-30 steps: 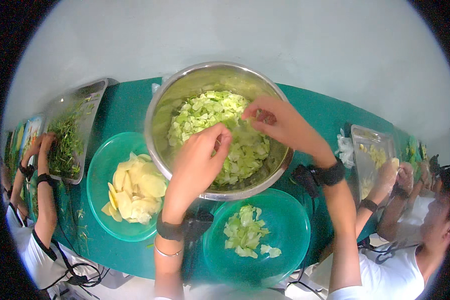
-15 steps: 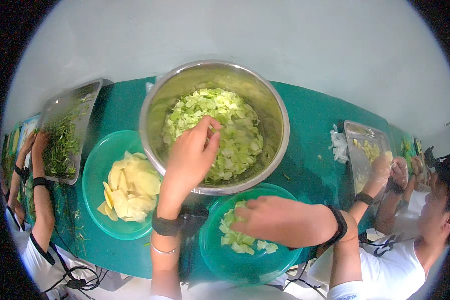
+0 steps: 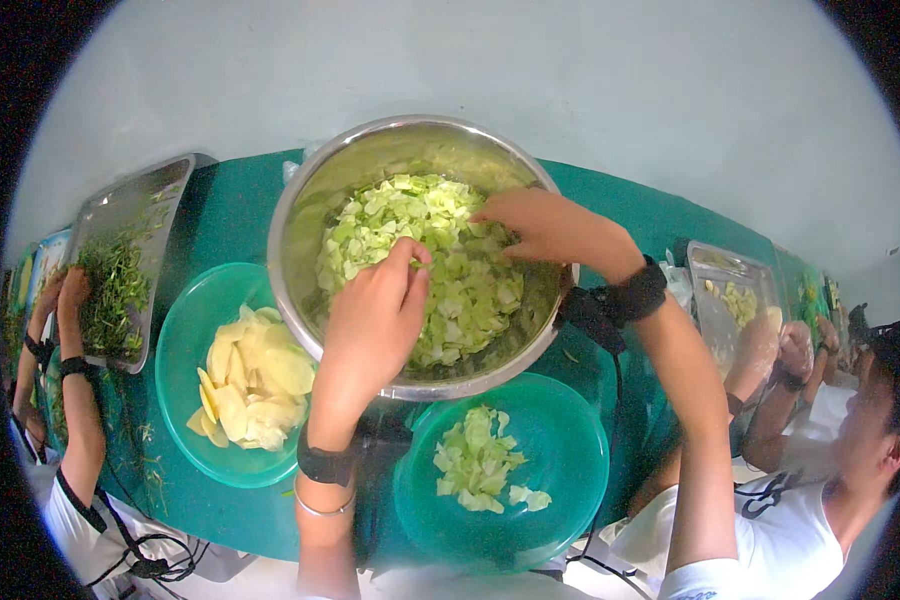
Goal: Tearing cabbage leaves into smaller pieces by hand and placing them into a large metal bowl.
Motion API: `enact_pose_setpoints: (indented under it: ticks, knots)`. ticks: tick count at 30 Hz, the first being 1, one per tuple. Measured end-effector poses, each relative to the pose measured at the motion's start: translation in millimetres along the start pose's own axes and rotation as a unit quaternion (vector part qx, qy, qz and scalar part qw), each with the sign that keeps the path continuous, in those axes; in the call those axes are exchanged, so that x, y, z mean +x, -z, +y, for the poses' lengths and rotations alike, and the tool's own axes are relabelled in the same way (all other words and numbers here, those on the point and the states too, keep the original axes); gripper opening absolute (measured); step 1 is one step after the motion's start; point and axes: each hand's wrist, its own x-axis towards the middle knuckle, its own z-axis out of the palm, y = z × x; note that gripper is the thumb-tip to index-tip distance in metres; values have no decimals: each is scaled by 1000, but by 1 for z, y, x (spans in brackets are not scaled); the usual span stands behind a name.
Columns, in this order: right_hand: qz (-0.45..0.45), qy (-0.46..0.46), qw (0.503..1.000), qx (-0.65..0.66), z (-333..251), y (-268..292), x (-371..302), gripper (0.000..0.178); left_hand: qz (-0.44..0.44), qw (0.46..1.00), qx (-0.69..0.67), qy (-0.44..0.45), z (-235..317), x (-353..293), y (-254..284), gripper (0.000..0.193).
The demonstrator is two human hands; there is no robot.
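Note:
A large steel bowl holds a heap of chopped pale-green leaf pieces that look like cabbage. Over its near-left side is my left hand, thumb and fingertips pinched together; whatever they hold is too small to make out. My right hand reaches in across the right rim, its fingers stretched out at the leaves, thumb apart. Below the bowl, a green plastic basin contains a smaller pile of the same leaf pieces. Another green basin to the left has pale yellow slices, resembling potato.
At far left, a co-worker's hands work at a metal tray of chopped greens. On the right, a person's gloved hands are beside a tray of pale pieces. A wall stands behind the green table.
My right hand has moved from the near basin up and over the steel bowl, uncovering the leaf pile in that basin. My left hand stays pinched over the bowl.

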Motion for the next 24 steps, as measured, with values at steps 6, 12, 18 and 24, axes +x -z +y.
enact_pose_setpoints:
  ticks: [6, 12, 18, 24]
  knots:
    - [-79, -8, 994, -78, 4, -12, 7, 68, -43, 999, 7, 31, 7, -1, 4, 19]
    - [-128, -25, 985, -109, -2, -11, 7, 38, -43, 998, 14, 33, 8, 0, 6, 21]
    - [-62, -84, 994, -32, 6, -11, 2, 18, -54, 998, -3, 40, 7, 3, 2, 20]
    - [-22, -94, 991, 93, -19, 12, -9, 18, -31, 999, 11, 12, 1, 1, 0, 17]
